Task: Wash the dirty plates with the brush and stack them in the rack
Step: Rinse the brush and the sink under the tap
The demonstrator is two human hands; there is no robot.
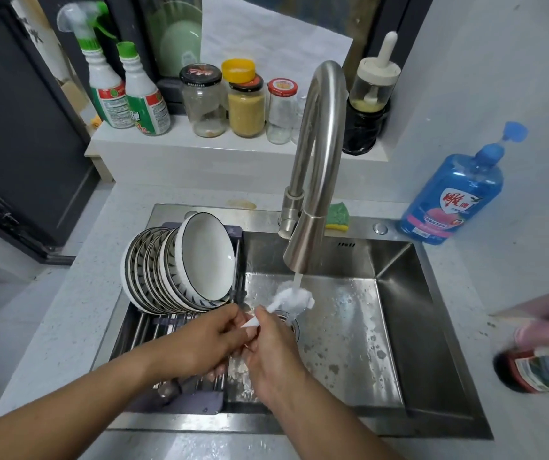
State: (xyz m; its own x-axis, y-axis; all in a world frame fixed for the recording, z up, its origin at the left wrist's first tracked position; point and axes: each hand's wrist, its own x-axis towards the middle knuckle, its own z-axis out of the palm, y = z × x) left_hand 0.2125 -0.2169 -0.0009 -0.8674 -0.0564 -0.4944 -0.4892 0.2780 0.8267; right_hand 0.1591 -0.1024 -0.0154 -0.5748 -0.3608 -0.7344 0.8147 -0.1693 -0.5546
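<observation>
White brush (294, 299) handle is pinched by thumb and curled fingers of the right hand (274, 356); the bristle head sticks out beyond the fingertips, up and to the right, under the water stream (297, 279) from the tap (313, 180). The handle's pointed end is met by the curled fingertips of the left hand (200, 340); whether it is gripped there cannot be told. Both hands are held knuckles-up, close together, above the drain (291, 322), forearms reaching in from the near edge.

Open room is seen to the right: the wet floor of the sink (399, 327) is bare up to its right wall. The left is tight: the rack (167, 327) spans that side of the sink, and the left hand hangs over its rods.

Plates (183, 263) are stacked on edge in the rack's far half, leaning, just beyond the left fingertips, not touched. The tap spout hangs near the plates' right rim.

On the counter a blue soap bottle (455, 197) and a sponge (338, 215) are set behind the sink. At the right edge a blurred gloved hand (545, 327) is seen above a jar (538, 370).
</observation>
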